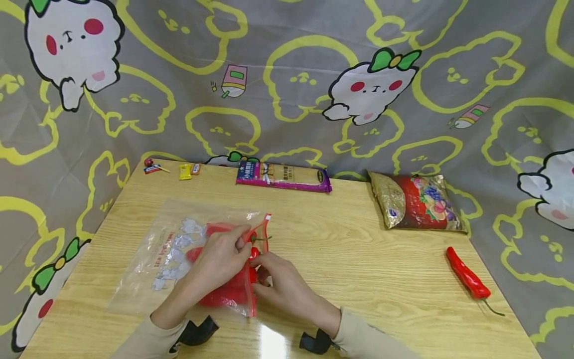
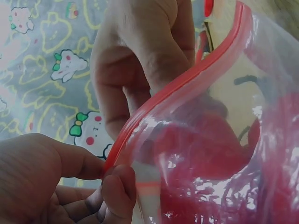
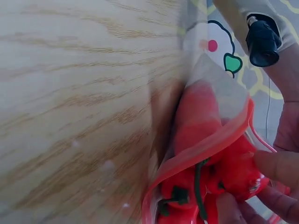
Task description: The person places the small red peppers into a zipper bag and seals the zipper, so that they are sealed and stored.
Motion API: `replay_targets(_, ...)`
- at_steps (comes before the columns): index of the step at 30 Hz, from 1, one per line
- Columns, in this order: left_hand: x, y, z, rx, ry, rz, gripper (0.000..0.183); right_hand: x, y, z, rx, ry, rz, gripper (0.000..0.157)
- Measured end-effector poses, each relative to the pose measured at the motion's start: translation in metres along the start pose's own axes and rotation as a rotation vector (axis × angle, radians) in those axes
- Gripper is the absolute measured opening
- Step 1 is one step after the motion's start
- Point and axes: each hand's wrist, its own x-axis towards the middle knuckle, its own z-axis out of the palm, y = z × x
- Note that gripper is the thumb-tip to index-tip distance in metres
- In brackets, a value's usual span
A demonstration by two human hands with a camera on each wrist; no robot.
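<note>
A clear zip bag (image 1: pixel 134 279) with a red seal strip lies on the table, with several red peppers (image 3: pixel 198 114) inside. My left hand (image 1: pixel 221 254) pinches the red-edged rim of the bag between thumb and finger, and the mouth stands open in the left wrist view. At that mouth, my right hand (image 1: pixel 287 286) has its fingers curled round a red pepper (image 3: pixel 238 170), partly hidden by the fingers. Green stems (image 3: pixel 200 191) show at the opening. Far to the right, another long red pepper (image 1: pixel 466 274) lies alone on the table.
At the back of the table (image 1: pixel 341 259) lies a purple-edged noodle packet (image 1: pixel 282 175). A gold and red packet (image 1: pixel 426 204) printed with fruit sits at the back right. A lollipop (image 1: pixel 148 162) and a yellow-wrapped sweet (image 1: pixel 185 172) lie at the back left. Patterned cloth surrounds the table.
</note>
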Motion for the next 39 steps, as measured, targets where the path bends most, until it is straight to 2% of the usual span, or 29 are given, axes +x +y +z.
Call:
replay_targets(7, -0.001, 0.001, 0.0, 0.002, -0.005, 0.002, 0.044, 0.006, -0.001, 0.005, -0.069, -0.02, 0.05, 0.028)
replay_targets(11, -0.001, 0.001, 0.0, 0.001, -0.011, 0.0, 0.044, 0.006, -0.001, 0.005, -0.06, -0.029, 0.064, 0.032)
replay_targets(14, -0.001, 0.001, -0.001, 0.001, -0.008, 0.0, 0.045, 0.003, -0.001, 0.0, -0.017, -0.02, 0.062, 0.034)
replay_targets(17, -0.001, 0.0, 0.0, 0.007, 0.012, 0.022, 0.044, -0.003, 0.001, -0.013, -0.013, 0.023, 0.073, 0.031)
replay_targets(19, 0.0, -0.001, 0.001, 0.009, 0.027, 0.043, 0.043, -0.01, 0.006, -0.027, -0.065, 0.077, 0.085, 0.028)
replay_targets(23, 0.0, -0.002, 0.002, 0.006, 0.042, 0.061, 0.042, -0.031, 0.034, -0.064, -0.305, 0.225, 0.125, 0.023)
replay_targets(27, -0.001, -0.002, 0.002, 0.002, 0.038, 0.048, 0.042, -0.064, 0.075, -0.109, -0.543, 0.365, 0.232, 0.022)
replay_targets(30, -0.001, -0.003, 0.003, 0.001, 0.034, 0.033, 0.042, -0.095, 0.104, -0.144, -0.651, 0.427, 0.335, 0.026)
replay_targets(34, 0.0, -0.003, 0.003, 0.002, 0.033, 0.032, 0.042, -0.142, 0.134, -0.188, -0.737, 0.439, 0.5, 0.033)
replay_targets(39, 0.001, -0.004, 0.003, 0.002, 0.036, 0.045, 0.042, -0.193, 0.157, -0.227, -0.789, 0.367, 0.758, 0.041)
